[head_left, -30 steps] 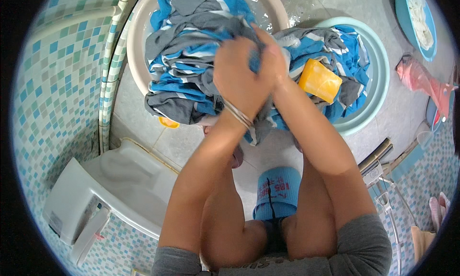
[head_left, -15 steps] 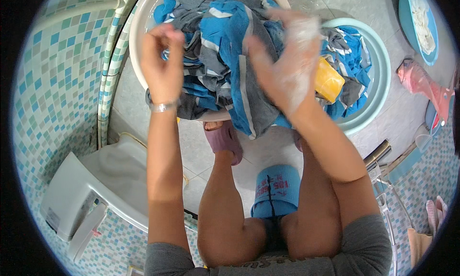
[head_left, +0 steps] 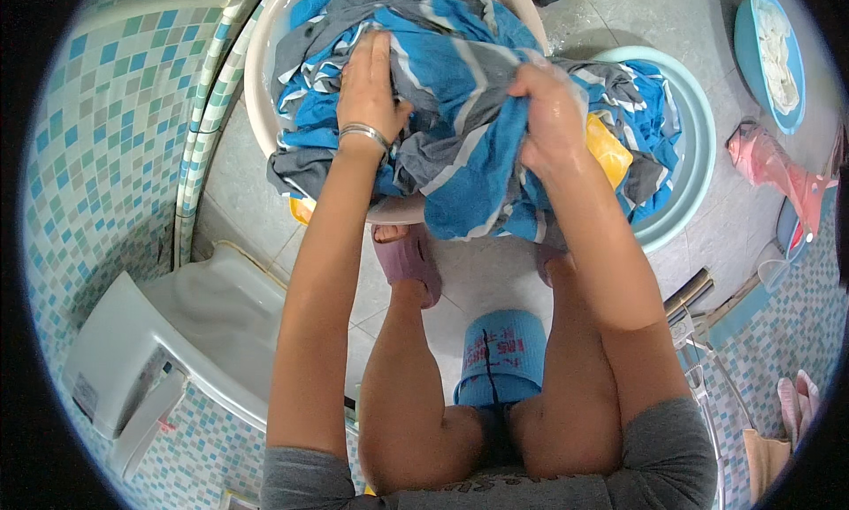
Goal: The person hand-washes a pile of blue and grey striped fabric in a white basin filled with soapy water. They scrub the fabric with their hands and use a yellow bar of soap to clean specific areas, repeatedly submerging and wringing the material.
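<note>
A large blue, grey and white striped cloth fills a pale basin and hangs over its near rim. My left hand lies on the bunched fabric with its fingers stretched out. My right hand grips a fold of the cloth, its thumb and fingers pressed round it. To the right, a light-blue basin holds more of the same striped fabric. A yellow bar of soap rests on that fabric, partly hidden behind my right forearm.
A blue tub with white cloth stands at the far right, near a pink fish-shaped item. A squat toilet or similar white fixture is at the left. Between my legs is a blue bucket. Purple slippers are on my feet.
Both hands have come down onto the cloth. The left now lies flat on it; the right has closed on a fold. The fabric's near part has spread and shifted to the right.
</note>
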`<state>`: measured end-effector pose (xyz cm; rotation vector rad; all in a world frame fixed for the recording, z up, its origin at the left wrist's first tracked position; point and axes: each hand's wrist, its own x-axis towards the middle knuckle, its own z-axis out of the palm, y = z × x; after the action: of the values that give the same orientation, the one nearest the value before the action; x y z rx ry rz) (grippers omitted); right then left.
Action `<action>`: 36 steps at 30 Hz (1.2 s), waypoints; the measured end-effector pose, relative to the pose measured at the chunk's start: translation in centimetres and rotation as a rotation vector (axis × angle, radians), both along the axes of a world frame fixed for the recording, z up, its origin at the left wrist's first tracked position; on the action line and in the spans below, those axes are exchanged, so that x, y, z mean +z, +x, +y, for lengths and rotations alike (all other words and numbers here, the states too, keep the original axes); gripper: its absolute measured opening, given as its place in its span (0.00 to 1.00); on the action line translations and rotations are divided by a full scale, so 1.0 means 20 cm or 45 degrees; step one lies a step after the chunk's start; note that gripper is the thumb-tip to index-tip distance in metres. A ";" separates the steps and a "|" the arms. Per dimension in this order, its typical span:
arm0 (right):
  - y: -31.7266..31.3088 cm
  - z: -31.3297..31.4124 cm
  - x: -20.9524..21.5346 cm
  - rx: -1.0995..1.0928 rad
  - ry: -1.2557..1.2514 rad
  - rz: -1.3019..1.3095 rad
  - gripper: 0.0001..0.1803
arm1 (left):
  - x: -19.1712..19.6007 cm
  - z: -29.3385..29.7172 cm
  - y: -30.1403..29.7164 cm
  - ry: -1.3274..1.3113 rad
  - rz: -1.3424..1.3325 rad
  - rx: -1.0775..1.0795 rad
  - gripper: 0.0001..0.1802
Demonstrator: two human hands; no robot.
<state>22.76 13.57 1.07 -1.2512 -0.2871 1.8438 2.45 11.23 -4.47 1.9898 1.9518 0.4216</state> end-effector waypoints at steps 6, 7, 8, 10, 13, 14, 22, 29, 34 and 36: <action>0.03 0.02 -0.01 -0.201 -0.381 0.558 0.13 | 0.15 -0.04 0.00 0.178 -0.593 0.043 0.13; 0.04 0.04 -0.02 -0.235 -0.370 0.566 0.13 | 0.24 -0.06 0.05 0.201 -0.695 -0.001 0.11; 0.03 0.04 -0.01 -0.160 -0.245 0.520 0.15 | 0.30 -0.08 0.10 0.142 -0.790 -0.064 0.08; -0.05 0.05 -0.07 -0.122 -0.029 0.156 0.17 | 0.37 -0.15 0.25 0.178 -0.969 -0.137 0.06; -0.16 0.06 -0.04 0.206 0.023 -0.547 0.16 | 0.35 -0.13 0.42 0.254 -0.753 -0.037 0.04; -0.21 0.03 -0.01 0.303 0.138 -0.612 0.16 | 0.26 -0.07 0.42 0.412 -0.758 0.191 0.05; -0.18 0.04 -0.06 -0.185 -0.092 -0.046 0.13 | 0.28 -0.04 0.48 0.279 -0.698 0.281 0.06; -0.34 -0.17 0.01 0.347 0.222 -0.877 0.11 | 0.30 0.18 0.24 -0.069 -0.817 0.585 0.22; -0.20 -0.03 -0.16 0.218 0.302 -0.848 0.13 | 0.41 -0.03 0.54 0.344 -0.413 0.245 0.14; -0.22 -0.06 -0.25 0.094 0.349 -0.848 0.15 | 0.43 -0.01 0.55 0.314 -0.436 0.224 0.15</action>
<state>18.40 12.42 -3.97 -1.6345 -0.9222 1.3323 13.48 10.98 4.07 1.7396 1.9305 1.0189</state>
